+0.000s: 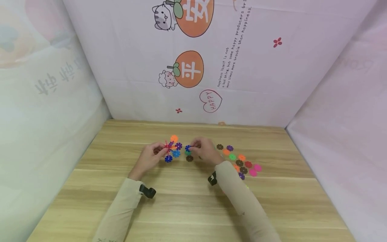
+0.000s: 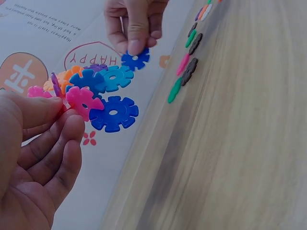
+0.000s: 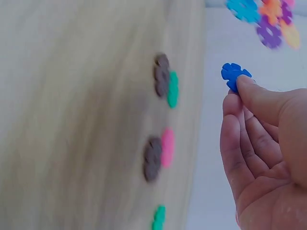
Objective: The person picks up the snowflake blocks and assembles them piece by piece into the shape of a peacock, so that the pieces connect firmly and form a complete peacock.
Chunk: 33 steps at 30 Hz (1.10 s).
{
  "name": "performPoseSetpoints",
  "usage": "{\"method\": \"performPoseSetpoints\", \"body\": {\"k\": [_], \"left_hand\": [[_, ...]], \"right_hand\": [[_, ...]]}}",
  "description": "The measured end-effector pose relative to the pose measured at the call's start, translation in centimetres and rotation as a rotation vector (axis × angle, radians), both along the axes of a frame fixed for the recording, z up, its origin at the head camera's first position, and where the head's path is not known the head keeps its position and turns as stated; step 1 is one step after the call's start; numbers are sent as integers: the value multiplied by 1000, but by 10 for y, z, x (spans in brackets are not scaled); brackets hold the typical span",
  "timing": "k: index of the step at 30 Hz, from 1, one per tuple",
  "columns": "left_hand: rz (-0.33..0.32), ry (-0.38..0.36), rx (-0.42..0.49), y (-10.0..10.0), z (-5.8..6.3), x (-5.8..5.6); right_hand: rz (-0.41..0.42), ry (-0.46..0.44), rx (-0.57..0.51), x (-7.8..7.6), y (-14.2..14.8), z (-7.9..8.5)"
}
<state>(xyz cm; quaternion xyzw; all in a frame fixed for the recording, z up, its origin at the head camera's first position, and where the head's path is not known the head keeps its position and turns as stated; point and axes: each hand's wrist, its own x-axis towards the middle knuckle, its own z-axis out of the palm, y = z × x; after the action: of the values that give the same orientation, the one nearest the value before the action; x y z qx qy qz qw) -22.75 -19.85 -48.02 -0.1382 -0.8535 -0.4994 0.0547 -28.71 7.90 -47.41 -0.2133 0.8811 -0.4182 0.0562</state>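
Observation:
My left hand (image 1: 152, 155) pinches a cluster of joined snowflake discs (image 2: 86, 91) by a pink or red piece. Pink, orange, purple, light blue and dark blue discs stick out of it at various angles. To its right, my right hand (image 1: 207, 150) holds a single dark blue snowflake disc (image 3: 233, 75) between thumb and fingertips. That disc is apart from the cluster, with a small gap between them. Below the right hand, a brown disc (image 1: 189, 158) and a green disc (image 1: 187, 153) lie on the table.
Loose snowflake discs in several colours lie scattered at the right, among them a red disc (image 1: 248, 164), a pink disc (image 1: 257, 167) and a green disc (image 1: 232, 157). Printed cloth walls (image 1: 145, 101) enclose the wooden table (image 1: 181, 208) at the back and both sides.

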Motion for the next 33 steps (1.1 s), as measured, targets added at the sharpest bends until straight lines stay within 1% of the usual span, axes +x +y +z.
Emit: {"method": "performPoseSetpoints", "body": {"k": [2,6,8,10,13,16,18,20,22,26,33], "left_hand": [[-10,3,-9,3,0,1],[-41,18,-34,11,0,3],[-62,47,-59,17,1,5],[-79,86,-93,22,2,7],[-102,143,-153,31,5,11],[-120,187,-210,39,9,15],[-134,212,-238,43,11,17],[-146,237,-261,47,13,19],[-158,261,-277,50,14,21],[-176,293,-298,54,15,23],[-192,339,-269,56,15,24]], "right_hand": [[-8,33,-13,-2,8,4],[-45,57,-47,-4,22,13],[-68,54,-77,-4,27,17],[-86,76,-99,-3,32,22],[-87,110,-153,0,35,33],[-62,148,-208,6,35,43],[-26,184,-231,12,33,50],[20,231,-220,17,29,55],[79,289,-185,24,24,59],[164,371,-135,32,14,59],[203,392,-125,34,10,56]]}}
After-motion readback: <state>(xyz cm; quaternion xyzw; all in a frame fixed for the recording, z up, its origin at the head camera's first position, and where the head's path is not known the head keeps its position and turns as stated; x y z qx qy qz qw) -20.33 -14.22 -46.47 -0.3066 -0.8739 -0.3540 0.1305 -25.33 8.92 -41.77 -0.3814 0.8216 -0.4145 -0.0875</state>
